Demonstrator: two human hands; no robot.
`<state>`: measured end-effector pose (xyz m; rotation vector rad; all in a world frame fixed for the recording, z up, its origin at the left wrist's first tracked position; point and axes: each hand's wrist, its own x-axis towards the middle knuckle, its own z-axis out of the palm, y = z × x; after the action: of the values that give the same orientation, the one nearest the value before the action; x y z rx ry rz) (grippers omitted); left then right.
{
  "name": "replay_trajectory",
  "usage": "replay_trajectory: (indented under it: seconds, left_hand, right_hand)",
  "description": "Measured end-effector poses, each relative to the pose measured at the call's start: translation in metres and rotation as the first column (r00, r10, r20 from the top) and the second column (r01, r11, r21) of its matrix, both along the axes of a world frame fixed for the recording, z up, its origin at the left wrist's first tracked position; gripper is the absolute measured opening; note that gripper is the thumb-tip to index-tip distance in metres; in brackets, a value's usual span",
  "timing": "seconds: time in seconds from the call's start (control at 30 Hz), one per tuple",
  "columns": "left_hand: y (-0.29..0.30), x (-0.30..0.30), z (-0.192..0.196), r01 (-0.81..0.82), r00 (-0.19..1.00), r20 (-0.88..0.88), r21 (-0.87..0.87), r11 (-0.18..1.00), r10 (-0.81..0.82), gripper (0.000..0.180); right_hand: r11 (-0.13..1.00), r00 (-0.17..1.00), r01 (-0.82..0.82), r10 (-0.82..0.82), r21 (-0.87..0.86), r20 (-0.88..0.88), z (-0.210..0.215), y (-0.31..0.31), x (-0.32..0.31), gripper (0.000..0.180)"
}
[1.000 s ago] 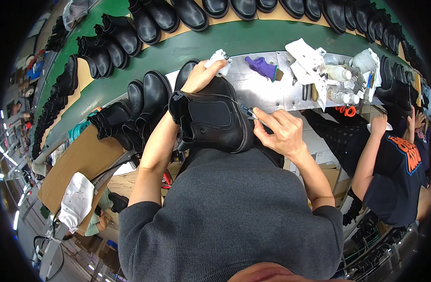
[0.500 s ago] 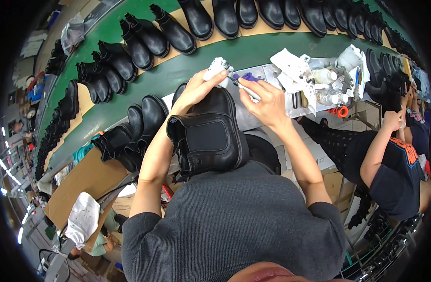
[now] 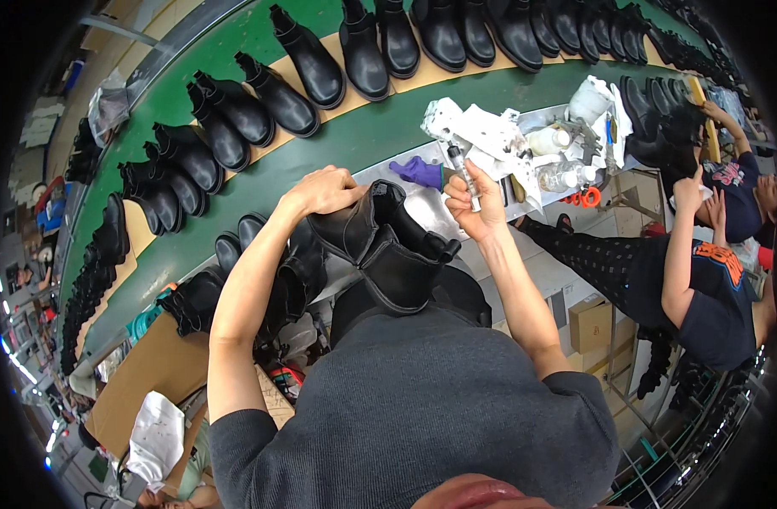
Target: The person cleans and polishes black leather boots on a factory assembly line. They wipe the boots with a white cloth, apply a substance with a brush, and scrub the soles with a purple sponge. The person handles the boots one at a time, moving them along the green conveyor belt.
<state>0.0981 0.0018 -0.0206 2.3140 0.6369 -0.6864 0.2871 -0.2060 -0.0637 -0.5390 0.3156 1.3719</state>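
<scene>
2 hands at work on 1 black boot.
The left hand [image 3: 325, 191] grips the black boot [image 3: 380, 246] at centre, near the torso; the right hand [image 3: 476, 202] pinches a small tube [image 3: 465, 176] just right of it, above the tabletop [image 3: 422, 216].

Bottles [image 3: 558, 157] crowd tray; green belt [image 3: 354, 140] open

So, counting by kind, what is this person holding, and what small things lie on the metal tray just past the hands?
black boot, gripped by the left hand: 1
pen-like tool, in the right hand: 1
purple glove: 1
plastic bottles: 2
orange-handled scissors: 1
Total: 6
</scene>
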Motion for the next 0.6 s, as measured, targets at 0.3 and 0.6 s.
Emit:
replay_trajectory:
  seconds: [0.3, 0.6]
  left_hand:
    - [0.005, 0.012, -0.01, 0.094, 0.996, -0.001, 0.035, 0.995, -0.094, 0.037]
    - [0.014, 0.01, -0.05, 0.113, 0.987, 0.116, -0.042, 0.993, -0.108, 0.043]
  right_hand:
    - [0.968, 0.976, 0.216, -0.216, 0.13, -0.014, 0.015, -0.014, 0.05, 0.031]
    - [0.875, 0.829, 0.22, -0.4, 0.431, 0.39, 0.095, -0.086, 0.163, 0.038]
